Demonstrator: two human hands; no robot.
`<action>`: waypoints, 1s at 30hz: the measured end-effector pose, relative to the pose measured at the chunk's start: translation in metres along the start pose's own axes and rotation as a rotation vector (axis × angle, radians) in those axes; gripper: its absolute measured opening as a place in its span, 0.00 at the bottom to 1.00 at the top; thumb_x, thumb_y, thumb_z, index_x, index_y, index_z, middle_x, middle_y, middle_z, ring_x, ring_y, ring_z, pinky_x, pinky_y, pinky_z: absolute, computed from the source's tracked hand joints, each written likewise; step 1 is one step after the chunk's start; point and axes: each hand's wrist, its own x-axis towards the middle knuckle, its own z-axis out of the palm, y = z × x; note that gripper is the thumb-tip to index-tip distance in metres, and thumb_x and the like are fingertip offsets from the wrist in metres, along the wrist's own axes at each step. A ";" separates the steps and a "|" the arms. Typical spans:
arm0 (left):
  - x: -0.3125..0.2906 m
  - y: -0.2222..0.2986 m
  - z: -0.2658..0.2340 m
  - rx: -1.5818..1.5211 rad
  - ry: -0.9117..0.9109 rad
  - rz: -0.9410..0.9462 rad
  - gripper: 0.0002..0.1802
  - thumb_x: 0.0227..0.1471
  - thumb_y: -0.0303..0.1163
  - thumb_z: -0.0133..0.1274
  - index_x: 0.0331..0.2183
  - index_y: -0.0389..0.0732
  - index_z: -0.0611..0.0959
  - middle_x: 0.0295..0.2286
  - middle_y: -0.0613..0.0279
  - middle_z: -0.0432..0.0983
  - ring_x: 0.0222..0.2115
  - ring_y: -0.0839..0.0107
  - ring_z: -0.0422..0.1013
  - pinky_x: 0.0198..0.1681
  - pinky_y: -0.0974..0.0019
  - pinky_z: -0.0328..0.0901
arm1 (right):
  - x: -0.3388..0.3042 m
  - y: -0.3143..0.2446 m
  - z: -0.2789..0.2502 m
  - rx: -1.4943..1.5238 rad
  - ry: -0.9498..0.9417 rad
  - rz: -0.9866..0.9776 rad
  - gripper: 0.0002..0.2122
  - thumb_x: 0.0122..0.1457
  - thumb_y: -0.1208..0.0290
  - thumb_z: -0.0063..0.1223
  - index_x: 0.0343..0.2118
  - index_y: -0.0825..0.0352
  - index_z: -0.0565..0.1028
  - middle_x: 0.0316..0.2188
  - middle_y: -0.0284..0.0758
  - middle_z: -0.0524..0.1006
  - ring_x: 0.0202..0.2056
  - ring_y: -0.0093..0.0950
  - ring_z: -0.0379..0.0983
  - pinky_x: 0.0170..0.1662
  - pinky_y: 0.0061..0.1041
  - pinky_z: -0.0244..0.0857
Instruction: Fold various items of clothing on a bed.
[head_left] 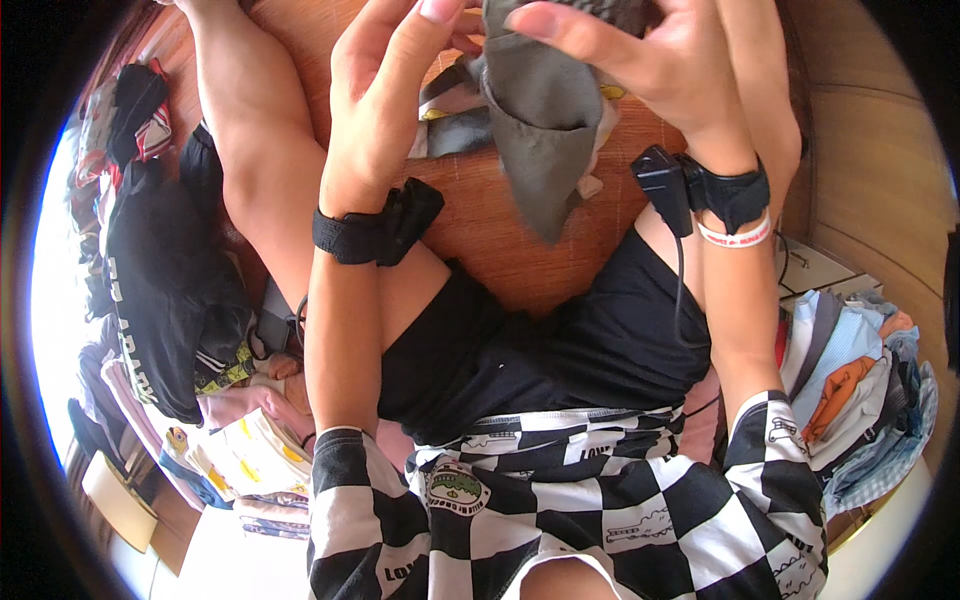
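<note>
Up in front of the person, a grey piece of clothing [545, 120] hangs in the air above the woven mat [500, 250], held high near the top of the view. Its long axis runs up and down: the upper end is bunched in the grip, and the lower end tapers to a point aimed down toward the person's lap. A folded edge runs along its left side.

The right hand [640, 60] has it, fingers closed over the top of the cloth, thumb stretched out leftward across the fabric. The left hand [385, 80] is raised just beside it, fingers loosely curled and together, fingertips up by the cloth's upper left corner; whether they actually pinch the fabric there is not clear from this angle.

Both wrists wear black straps: the one on the left wrist [375, 230] carries a small black block, the one on the right wrist [720, 195] has a black unit with a cable trailing down, plus a thin white band beside it.

Behind the grey cloth, more small garments [455, 110] lie on the mat. Below, black shorts [560, 350] and a black-and-white checked shirt [600, 510]. To the left, a dark heap of clothes [165, 280]; to the right, a folded pile in blues and orange [855, 400].
</note>
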 end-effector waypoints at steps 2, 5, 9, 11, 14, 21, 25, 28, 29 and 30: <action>-0.004 0.003 0.007 0.123 -0.033 0.052 0.39 0.68 0.58 0.43 0.59 0.27 0.73 0.48 0.54 0.78 0.50 0.68 0.73 0.57 0.64 0.64 | 0.001 -0.006 -0.009 0.034 0.016 -0.003 0.19 0.52 0.57 0.75 0.28 0.65 0.76 0.26 0.29 0.76 0.27 0.17 0.69 0.31 0.19 0.61; -0.006 0.000 0.018 0.169 0.002 0.055 0.38 0.68 0.56 0.43 0.59 0.27 0.73 0.48 0.55 0.79 0.49 0.69 0.74 0.56 0.65 0.65 | 0.005 -0.023 -0.001 0.630 0.096 -0.055 0.18 0.54 0.60 0.74 0.33 0.66 0.76 0.28 0.30 0.78 0.28 0.16 0.71 0.34 0.18 0.64; -0.009 -0.005 0.033 0.270 0.069 0.064 0.36 0.68 0.52 0.44 0.59 0.28 0.73 0.48 0.55 0.79 0.48 0.69 0.74 0.54 0.66 0.66 | 0.006 -0.021 0.004 0.669 0.108 -0.143 0.16 0.55 0.64 0.73 0.36 0.67 0.75 0.29 0.30 0.78 0.29 0.14 0.71 0.35 0.17 0.64; -0.011 -0.007 0.040 0.322 0.102 0.068 0.35 0.68 0.51 0.45 0.59 0.28 0.73 0.48 0.55 0.79 0.48 0.69 0.74 0.53 0.66 0.66 | 0.005 -0.017 0.000 0.738 0.160 -0.031 0.16 0.54 0.63 0.74 0.34 0.66 0.76 0.28 0.29 0.78 0.28 0.14 0.70 0.35 0.17 0.64; -0.016 -0.015 0.047 0.397 0.155 0.071 0.33 0.68 0.48 0.45 0.60 0.28 0.73 0.47 0.56 0.79 0.47 0.70 0.75 0.52 0.67 0.67 | 0.011 -0.013 -0.006 0.432 0.133 -0.278 0.17 0.52 0.59 0.75 0.32 0.65 0.78 0.28 0.30 0.77 0.30 0.14 0.70 0.34 0.15 0.62; -0.016 -0.021 0.050 0.535 0.248 0.084 0.30 0.69 0.43 0.46 0.60 0.28 0.73 0.47 0.56 0.79 0.46 0.71 0.75 0.49 0.69 0.69 | 0.011 -0.025 -0.039 0.084 0.107 -0.544 0.16 0.56 0.62 0.72 0.39 0.67 0.79 0.37 0.32 0.78 0.38 0.19 0.74 0.41 0.17 0.68; -0.011 -0.013 0.002 -0.150 -0.282 -0.149 0.34 0.52 0.32 0.70 0.56 0.29 0.75 0.46 0.61 0.79 0.49 0.71 0.72 0.56 0.62 0.65 | 0.022 -0.028 -0.018 0.103 0.139 -0.536 0.16 0.57 0.62 0.71 0.40 0.67 0.79 0.38 0.32 0.77 0.39 0.20 0.75 0.42 0.18 0.69; -0.013 -0.015 0.019 0.332 -0.222 -0.075 0.26 0.57 0.32 0.66 0.53 0.30 0.79 0.44 0.58 0.82 0.46 0.70 0.76 0.53 0.63 0.68 | 0.022 -0.026 -0.016 0.118 0.149 -0.526 0.15 0.57 0.63 0.71 0.41 0.67 0.79 0.39 0.32 0.77 0.40 0.21 0.75 0.43 0.18 0.70; -0.011 -0.014 0.023 0.433 -0.244 -0.236 0.22 0.58 0.32 0.64 0.50 0.31 0.81 0.41 0.58 0.84 0.43 0.70 0.77 0.50 0.64 0.70 | 0.020 -0.028 -0.015 0.124 0.150 -0.523 0.15 0.58 0.63 0.71 0.41 0.67 0.79 0.39 0.32 0.77 0.41 0.21 0.75 0.44 0.19 0.70; -0.009 -0.013 0.023 0.537 -0.267 -0.395 0.17 0.60 0.33 0.63 0.48 0.32 0.84 0.38 0.58 0.85 0.40 0.71 0.79 0.47 0.65 0.72 | 0.021 -0.027 -0.016 0.129 0.155 -0.524 0.15 0.58 0.63 0.70 0.42 0.67 0.79 0.40 0.32 0.77 0.41 0.21 0.75 0.44 0.19 0.70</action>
